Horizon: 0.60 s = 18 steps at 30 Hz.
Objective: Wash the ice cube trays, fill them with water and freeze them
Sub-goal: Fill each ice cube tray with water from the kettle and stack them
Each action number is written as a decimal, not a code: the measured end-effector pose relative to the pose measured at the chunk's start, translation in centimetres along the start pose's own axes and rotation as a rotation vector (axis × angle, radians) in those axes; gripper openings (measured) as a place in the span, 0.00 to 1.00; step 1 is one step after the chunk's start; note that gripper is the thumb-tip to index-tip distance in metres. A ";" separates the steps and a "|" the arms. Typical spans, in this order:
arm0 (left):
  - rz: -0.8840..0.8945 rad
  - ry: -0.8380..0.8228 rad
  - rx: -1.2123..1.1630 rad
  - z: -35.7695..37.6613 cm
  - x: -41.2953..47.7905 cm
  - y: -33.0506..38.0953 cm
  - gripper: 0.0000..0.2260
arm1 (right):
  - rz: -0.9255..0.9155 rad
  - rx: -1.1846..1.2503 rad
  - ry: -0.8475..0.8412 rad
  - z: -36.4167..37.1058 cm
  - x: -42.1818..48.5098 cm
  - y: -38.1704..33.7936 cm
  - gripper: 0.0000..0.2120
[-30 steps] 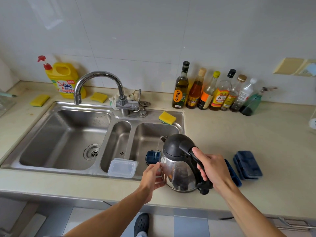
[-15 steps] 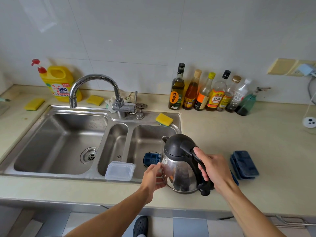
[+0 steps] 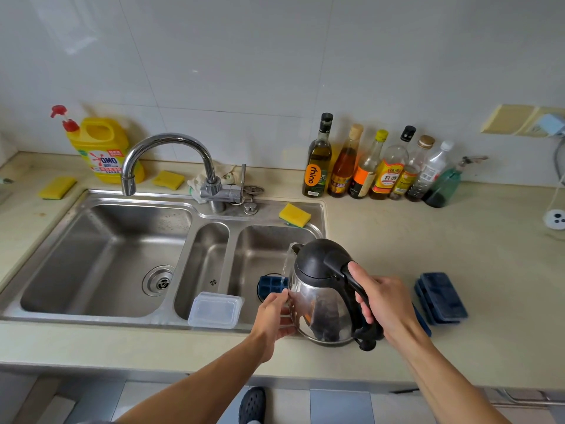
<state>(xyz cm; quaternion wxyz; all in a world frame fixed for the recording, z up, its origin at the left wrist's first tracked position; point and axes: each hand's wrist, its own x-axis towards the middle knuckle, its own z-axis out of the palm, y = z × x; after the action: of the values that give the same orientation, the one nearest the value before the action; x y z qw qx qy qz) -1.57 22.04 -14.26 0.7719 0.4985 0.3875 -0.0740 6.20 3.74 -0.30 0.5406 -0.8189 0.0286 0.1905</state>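
Two hands at work over the right basin (image 3: 263, 249) of the sink (image 3: 91, 319). Gripping the kettle (image 3: 321, 304) by its black handle with the right hand (image 3: 383, 304), fingers wrapped fully round the grip, thumb along the top. Holding it tilted, spout down and to the left, with a thin stream of water (image 3: 286, 262) falling from the spout onto the tray (image 3: 270, 285). Steadying that dark blue tray low in the basin, just left of the kettle, with the left hand (image 3: 273, 315): thumb on its near edge, fingers curled beneath, close against the kettle's steel side. Most of the tray hidden behind kettle and hand, so no telling how full.

Out on the counter (image 3: 428, 240), right of the kettle and apart from it: a stack (image 3: 441, 296) of more blue trays. Showing just behind the right wrist: one more blue edge (image 3: 423, 323), too covered to name.

Lying on the sink's front rim, across the near end of the narrow middle basin: a clear box (image 3: 215, 310). Sitting on the back rim above the right basin: a yellow sponge (image 3: 295, 215). Swung out over the large left basin: the tap (image 3: 171, 141), with no water seen at its mouth. Lined up against the tiled wall: a yellow jug (image 3: 102, 148) behind the tap, a row of bottles (image 3: 367, 169) to the right.
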 end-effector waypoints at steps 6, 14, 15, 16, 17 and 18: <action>-0.017 0.000 -0.011 -0.2 0.5 0.2 0.14 | 0.009 0.008 -0.003 0.2 0.4 -0.1 0.28; -0.038 -0.009 -0.020 0.0 0.9 0.3 0.14 | 0.024 0.010 0.009 0.0 0.6 -0.1 0.29; -0.039 -0.012 -0.021 0.1 0.9 0.3 0.15 | 0.022 0.011 0.011 0.0 0.6 -0.1 0.29; -0.040 -0.013 -0.021 0.2 0.9 0.3 0.15 | 0.020 0.010 0.013 -0.1 0.6 -0.1 0.29; -0.040 -0.014 -0.022 0.3 0.9 0.3 0.15 | 0.020 0.011 0.016 -0.2 0.6 -0.1 0.29; -0.041 -0.013 -0.022 0.3 0.9 0.3 0.15 | 0.021 0.013 0.018 -0.2 0.5 -0.1 0.28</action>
<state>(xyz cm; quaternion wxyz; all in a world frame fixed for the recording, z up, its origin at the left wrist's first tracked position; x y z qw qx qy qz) -0.62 22.14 -14.60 0.7782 0.4817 0.3932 -0.0888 6.79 3.66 -0.32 0.5435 -0.8168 0.0432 0.1886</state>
